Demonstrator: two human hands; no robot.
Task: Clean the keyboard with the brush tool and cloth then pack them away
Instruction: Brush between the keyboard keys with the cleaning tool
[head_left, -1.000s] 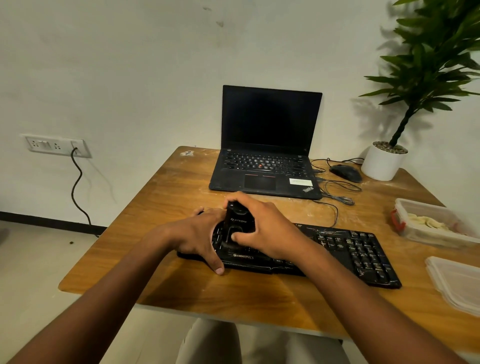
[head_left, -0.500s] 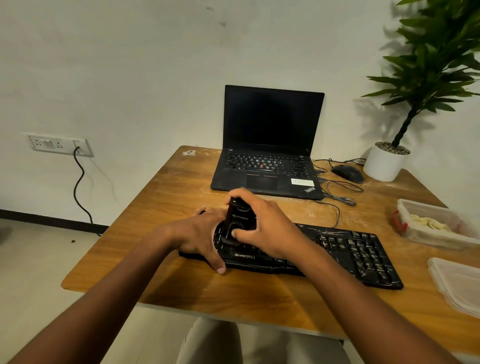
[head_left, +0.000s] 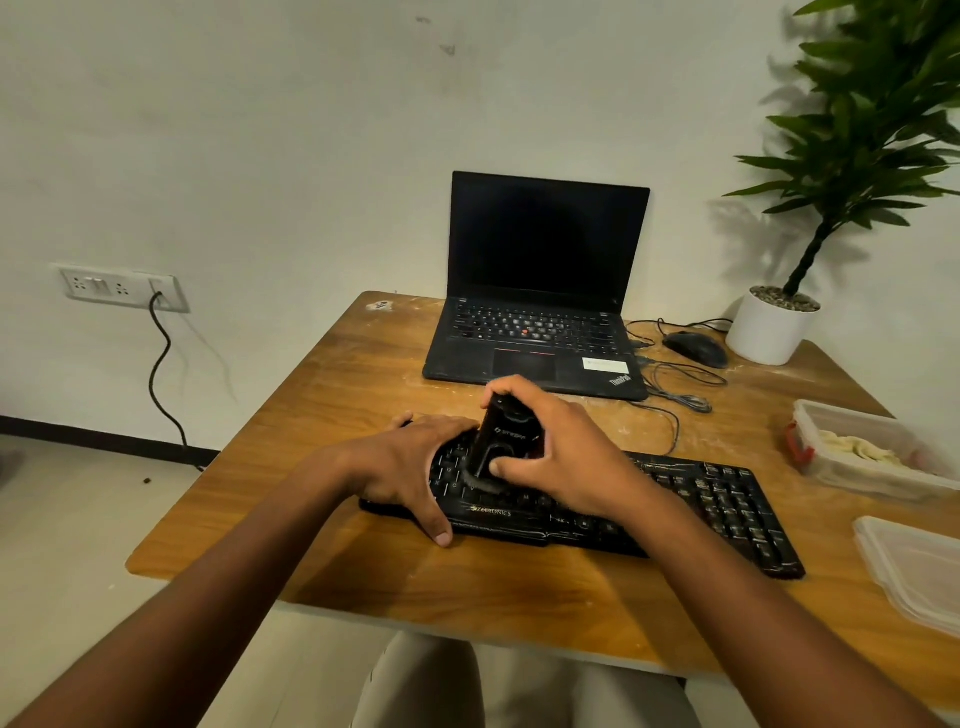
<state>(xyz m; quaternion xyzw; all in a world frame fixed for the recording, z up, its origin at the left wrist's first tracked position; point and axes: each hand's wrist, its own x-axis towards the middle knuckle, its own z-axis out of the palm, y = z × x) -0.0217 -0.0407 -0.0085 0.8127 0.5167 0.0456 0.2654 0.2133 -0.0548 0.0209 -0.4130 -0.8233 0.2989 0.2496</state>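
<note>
I have the brush tool (head_left: 503, 446) gripped in my right hand (head_left: 558, 457), fingers curled over its top and thumb on its near face, with its bristle end down on the left half of the keyboard (head_left: 717, 501) at the centre of the frame. Compared with a second ago the tool leans more, its top tipped toward the laptop (head_left: 540, 291) and its lower end dragged nearer to me, so I judge the brushing stroke is under way on these keys and the right half is not yet done. My left hand (head_left: 410, 462) lies flat on the keyboard's left end as before, fingers fairly straight, thumb on the front edge, steadying it. I can't see the cloth for certain; a tub (head_left: 852, 452) with something pale inside and a lid (head_left: 914, 566) sit at the right edge of the table (head_left: 322, 415)
</note>
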